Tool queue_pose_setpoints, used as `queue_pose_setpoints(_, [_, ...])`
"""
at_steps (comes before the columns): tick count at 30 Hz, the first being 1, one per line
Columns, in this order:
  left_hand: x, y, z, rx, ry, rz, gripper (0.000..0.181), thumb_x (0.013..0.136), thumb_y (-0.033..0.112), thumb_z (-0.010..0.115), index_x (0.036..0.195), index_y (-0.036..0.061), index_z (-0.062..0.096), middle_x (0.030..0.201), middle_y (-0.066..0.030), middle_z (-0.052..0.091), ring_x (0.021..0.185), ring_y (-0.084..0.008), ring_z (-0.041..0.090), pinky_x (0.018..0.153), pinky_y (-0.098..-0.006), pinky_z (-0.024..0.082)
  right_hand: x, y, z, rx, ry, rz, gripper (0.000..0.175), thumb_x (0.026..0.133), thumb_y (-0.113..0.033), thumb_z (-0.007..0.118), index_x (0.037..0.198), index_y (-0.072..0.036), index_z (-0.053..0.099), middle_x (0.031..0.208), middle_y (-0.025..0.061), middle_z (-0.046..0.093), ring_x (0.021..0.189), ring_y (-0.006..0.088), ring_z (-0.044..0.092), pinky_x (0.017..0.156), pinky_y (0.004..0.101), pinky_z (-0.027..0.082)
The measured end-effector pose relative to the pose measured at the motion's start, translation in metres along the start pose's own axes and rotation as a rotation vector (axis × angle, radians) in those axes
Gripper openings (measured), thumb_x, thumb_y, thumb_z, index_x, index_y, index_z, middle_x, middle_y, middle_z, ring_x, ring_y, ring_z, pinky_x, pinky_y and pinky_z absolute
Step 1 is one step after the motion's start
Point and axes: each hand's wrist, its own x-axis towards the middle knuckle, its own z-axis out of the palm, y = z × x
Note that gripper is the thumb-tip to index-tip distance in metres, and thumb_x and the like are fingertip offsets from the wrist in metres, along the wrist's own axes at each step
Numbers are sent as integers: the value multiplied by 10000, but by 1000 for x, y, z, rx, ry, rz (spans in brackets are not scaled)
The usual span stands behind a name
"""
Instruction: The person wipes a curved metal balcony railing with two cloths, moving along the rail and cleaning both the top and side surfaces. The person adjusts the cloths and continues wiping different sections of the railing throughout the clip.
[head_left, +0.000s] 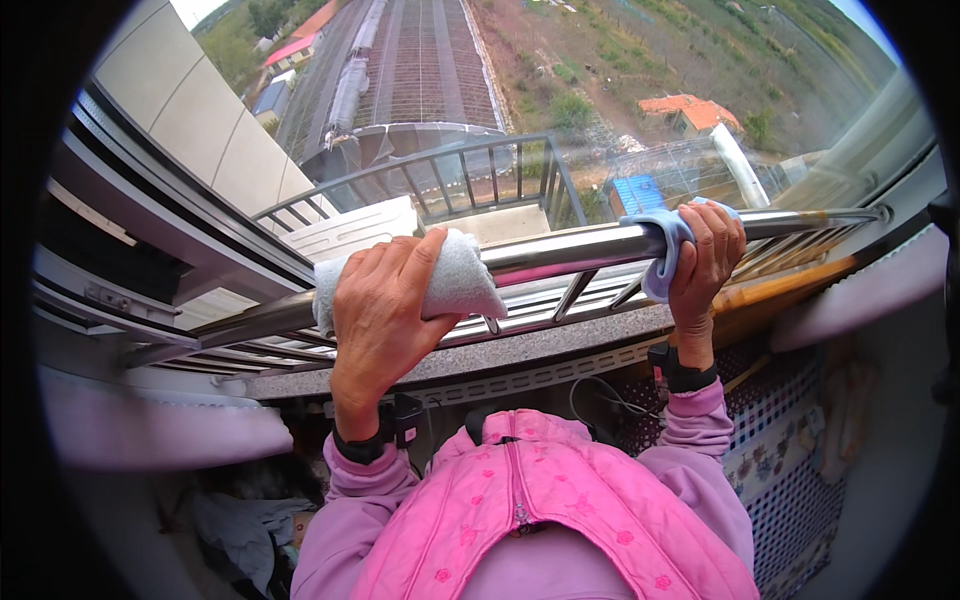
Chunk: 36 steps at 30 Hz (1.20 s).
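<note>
A shiny metal window rail (570, 253) runs across in front of me. Over its left part lies a pale grey terry cloth (463, 277), and my left hand (386, 307) presses it around the bar. Farther right, a light blue cloth (660, 255) is wrapped on the same rail, with its end hanging below. My right hand (709, 251) grips that cloth against the bar, fingers curled over the top. The undersides of both cloths are partly hidden by my hands and the rail.
Below the rail are metal bars (576, 294) and a speckled stone sill (525, 346). A sliding window frame (187, 217) stands at left. Beyond the glass is a dark balcony railing (465, 176). Pink curtains (165, 427) hang at both sides; a patterned cloth (787, 465) lies lower right.
</note>
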Motion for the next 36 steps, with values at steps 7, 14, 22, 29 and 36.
queue_pose_setpoints(7, [0, 2, 1, 4, -2, -5, 858, 565, 224, 913, 1345, 103, 577, 1100, -115, 675, 982, -330, 639, 874, -433, 461, 0, 94, -19, -106, 73, 149, 397, 1080, -249, 380, 1076, -50, 723, 1130, 112, 695, 1186, 322, 590, 1095, 457, 357])
queue_pose_setpoints(14, [0, 2, 1, 1, 9, -14, 848, 567, 219, 911, 1338, 98, 580, 1100, -117, 671, 994, -332, 634, 882, -440, 462, 6, 61, -16, -76, 53, 212, 328, 1072, -234, 437, 1090, -64, 717, 1118, 93, 687, 1183, 311, 582, 1107, 473, 340])
queue_pose_setpoints(22, [1, 3, 1, 1, -6, -21, 848, 570, 232, 912, 1338, 97, 580, 1105, -124, 668, 996, -336, 635, 886, -442, 461, 25, -69, -2, 165, -176, 14, 309, 974, -345, 606, 1104, -78, 691, 1071, 91, 649, 1099, 291, 588, 1059, 482, 336])
queue_pose_setpoints(29, [0, 2, 1, 5, 8, -17, 848, 566, 224, 914, 1337, 98, 584, 1104, -126, 673, 1000, -335, 643, 898, -438, 461, 31, -97, 0, 200, -249, -50, 463, 928, -465, 635, 1171, -72, 675, 1103, 88, 645, 1099, 292, 593, 1029, 463, 360])
queue_pose_setpoints(36, [-1, 2, 0, -1, 20, -9, 849, 565, 229, 913, 1337, 106, 583, 1104, -117, 675, 1006, -333, 640, 902, -439, 460, 21, -57, 0, 147, -141, -69, 330, 951, -360, 631, 1117, -85, 704, 1088, 70, 671, 1079, 277, 618, 1038, 459, 372])
